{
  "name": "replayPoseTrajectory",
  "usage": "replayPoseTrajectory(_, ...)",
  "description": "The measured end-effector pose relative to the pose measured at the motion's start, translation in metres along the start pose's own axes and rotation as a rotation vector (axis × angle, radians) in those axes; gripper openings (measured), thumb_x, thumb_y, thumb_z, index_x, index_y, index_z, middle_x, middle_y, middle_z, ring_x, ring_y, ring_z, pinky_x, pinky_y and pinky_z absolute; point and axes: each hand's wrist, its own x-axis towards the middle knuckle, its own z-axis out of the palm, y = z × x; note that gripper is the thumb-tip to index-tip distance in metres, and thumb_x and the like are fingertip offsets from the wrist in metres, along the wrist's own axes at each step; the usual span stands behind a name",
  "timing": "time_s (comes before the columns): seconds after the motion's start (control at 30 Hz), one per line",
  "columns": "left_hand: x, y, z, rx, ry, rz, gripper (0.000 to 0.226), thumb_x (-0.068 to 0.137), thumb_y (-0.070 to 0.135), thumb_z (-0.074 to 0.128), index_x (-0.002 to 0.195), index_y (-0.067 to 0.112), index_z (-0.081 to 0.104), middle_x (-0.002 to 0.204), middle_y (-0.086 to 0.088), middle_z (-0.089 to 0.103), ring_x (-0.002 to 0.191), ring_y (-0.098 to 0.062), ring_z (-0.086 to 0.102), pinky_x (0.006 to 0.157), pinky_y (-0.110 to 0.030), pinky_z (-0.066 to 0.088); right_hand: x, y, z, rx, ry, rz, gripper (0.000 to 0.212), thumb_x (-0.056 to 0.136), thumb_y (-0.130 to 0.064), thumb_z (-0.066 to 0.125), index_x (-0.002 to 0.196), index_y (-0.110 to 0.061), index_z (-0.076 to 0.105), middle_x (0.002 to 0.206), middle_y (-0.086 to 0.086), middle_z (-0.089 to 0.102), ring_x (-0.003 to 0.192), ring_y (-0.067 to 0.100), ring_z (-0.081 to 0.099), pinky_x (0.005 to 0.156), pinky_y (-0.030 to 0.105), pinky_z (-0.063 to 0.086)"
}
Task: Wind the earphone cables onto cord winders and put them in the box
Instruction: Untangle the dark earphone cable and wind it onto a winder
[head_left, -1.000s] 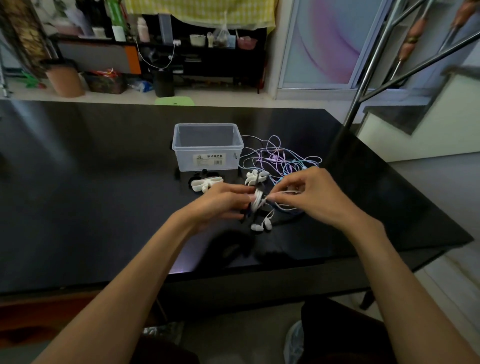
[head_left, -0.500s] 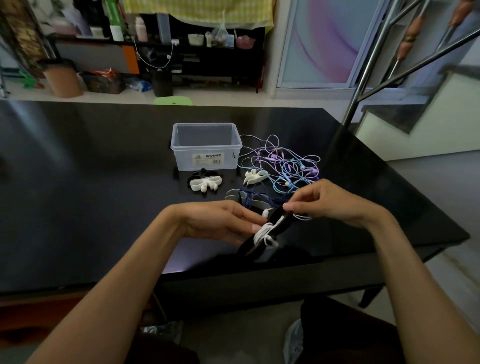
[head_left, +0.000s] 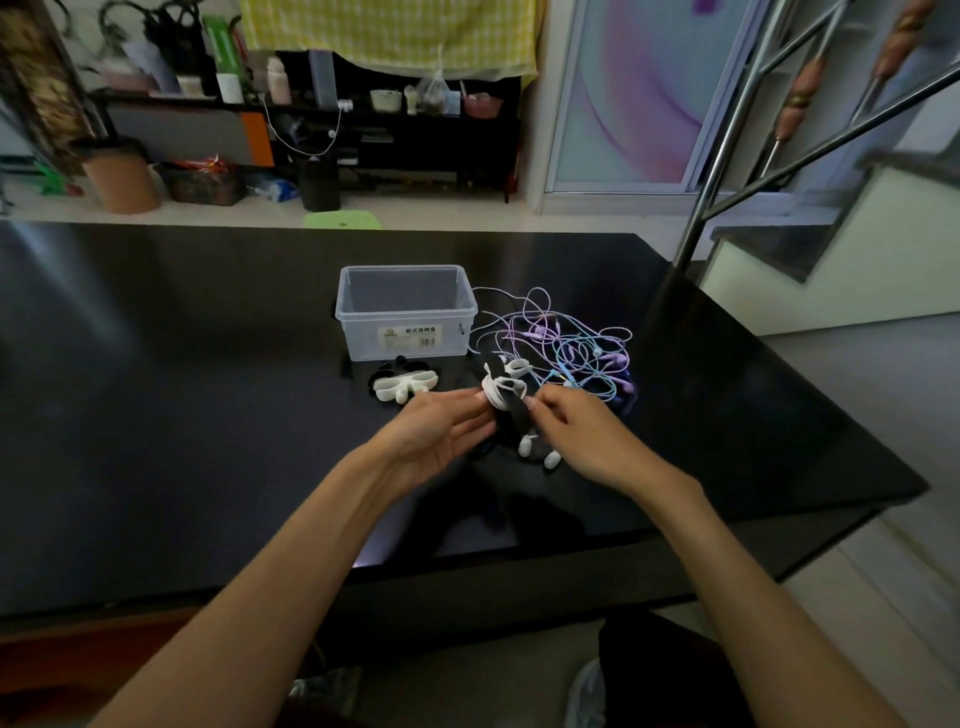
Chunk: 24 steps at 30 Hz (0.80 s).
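Holding the black winder (head_left: 511, 415) up between both hands, w/ white cable (head_left: 493, 395) wrapped round its top end. Our left hand (head_left: 441, 436) has fingers nearly straight, tips pressing the coil at 9 o'clock, prob. to keep the turns from slipping. Our right hand (head_left: 576, 436) pinches the winder's edge at 3 o'clock, fingers curled on it. Two white earbuds (head_left: 537, 451) dangle below at 6 o'clock, so we judge winding isn't done yet. Box (head_left: 358, 317) sits at 11 o'clock, near, open-topped; can't see anything in it. Spare white winders (head_left: 405, 387) lie just in front of it. Tangled purple and blue cables (head_left: 571, 348) wait at 1 o'clock on the table (head_left: 182, 389).
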Motion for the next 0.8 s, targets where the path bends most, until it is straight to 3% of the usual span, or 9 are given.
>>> replayPoseTrajectory(0.1, 0.002, 0.000, 0.004, -0.153, 0.071, -0.020, 0.023, 0.096, 0.001, 0.042, 0.111, -0.006, 0.059, 0.095, -0.006, 0.068, 0.085, -0.012, 0.066, 0.084, -0.020, 0.051, -0.003, -0.003, 0.003, -0.005, -0.055, 0.010, 0.023, 0.100, -0.021, 0.040, 0.084, -0.010, 0.053, 0.062, -0.008, 0.052, 0.056, 0.003, 0.046, 0.061, 0.027, 0.036)
replayPoseTrajectory(0.2, 0.004, 0.000, 0.003, -0.228, 0.167, 0.037, 0.017, 0.097, 0.001, 0.043, 0.097, -0.002, 0.059, 0.092, -0.008, 0.063, 0.087, -0.016, 0.061, 0.079, -0.018, 0.049, -0.003, -0.006, 0.008, 0.001, -0.150, -0.013, 0.017, 0.098, -0.015, 0.043, 0.096, -0.009, 0.058, 0.070, 0.002, 0.058, 0.068, 0.017, 0.056, 0.070, 0.032, 0.043)
replayPoseTrajectory(0.3, 0.007, -0.007, -0.002, 0.048, 0.218, 0.182, 0.017, 0.098, 0.004, 0.043, 0.099, 0.003, 0.060, 0.096, -0.008, 0.064, 0.085, -0.013, 0.062, 0.070, -0.017, 0.055, -0.005, -0.012, 0.003, -0.015, -0.214, -0.030, 0.023, 0.099, -0.016, 0.042, 0.103, -0.010, 0.065, 0.057, -0.008, 0.056, 0.054, 0.001, 0.051, 0.066, 0.024, 0.041)
replayPoseTrajectory(0.4, 0.013, -0.015, -0.002, 0.267, 0.281, 0.267, 0.030, 0.097, 0.009, 0.047, 0.123, -0.004, 0.054, 0.116, -0.016, 0.064, 0.104, -0.025, 0.063, 0.076, -0.021, 0.055, -0.007, -0.013, -0.008, -0.111, -0.217, -0.057, 0.027, 0.099, -0.027, 0.044, 0.099, -0.017, 0.069, 0.053, -0.007, 0.062, 0.047, -0.004, 0.052, 0.062, 0.023, 0.040)
replayPoseTrajectory(0.47, 0.016, -0.017, 0.001, 0.350, 0.360, 0.320, 0.033, 0.096, 0.012, 0.050, 0.126, -0.001, 0.053, 0.116, -0.014, 0.064, 0.105, -0.024, 0.063, 0.081, -0.028, 0.054, -0.009, -0.012, -0.015, -0.210, -0.225, -0.062, 0.028, 0.098, -0.034, 0.045, 0.096, -0.021, 0.070, 0.050, -0.009, 0.064, 0.049, -0.006, 0.053, 0.062, 0.022, 0.038)
replayPoseTrajectory(0.57, 0.019, -0.017, 0.001, 0.336, 0.467, 0.358, 0.027, 0.095, 0.015, 0.052, 0.117, 0.002, 0.060, 0.108, -0.007, 0.067, 0.102, -0.022, 0.064, 0.092, -0.038, 0.052, -0.013, -0.012, -0.021, -0.258, -0.256, -0.052, 0.028, 0.097, -0.036, 0.047, 0.090, -0.022, 0.071, 0.046, -0.010, 0.060, 0.047, -0.009, 0.052, 0.057, 0.017, 0.034)
replayPoseTrajectory(0.7, 0.017, -0.007, -0.003, 0.248, 0.516, 0.338, 0.018, 0.097, 0.014, 0.049, 0.103, 0.008, 0.064, 0.096, -0.006, 0.068, 0.094, -0.022, 0.065, 0.083, -0.032, 0.054, -0.017, -0.011, -0.037, 0.000, -0.218, -0.048, 0.023, 0.098, -0.024, 0.047, 0.097, -0.020, 0.069, 0.056, -0.005, 0.059, 0.044, -0.002, 0.050, 0.048, 0.008, 0.035)
replayPoseTrajectory(0.8, 0.015, -0.006, -0.002, 0.279, 0.447, 0.308, 0.016, 0.097, 0.011, 0.047, 0.104, 0.009, 0.062, 0.088, 0.000, 0.064, 0.086, -0.017, 0.063, 0.079, -0.031, 0.053, -0.018, -0.009, -0.042, 0.064, -0.227, -0.110, 0.022, 0.098, -0.021, 0.048, 0.109, -0.022, 0.067, 0.056, -0.005, 0.056, 0.051, -0.007, 0.054, 0.055, 0.004, 0.037)
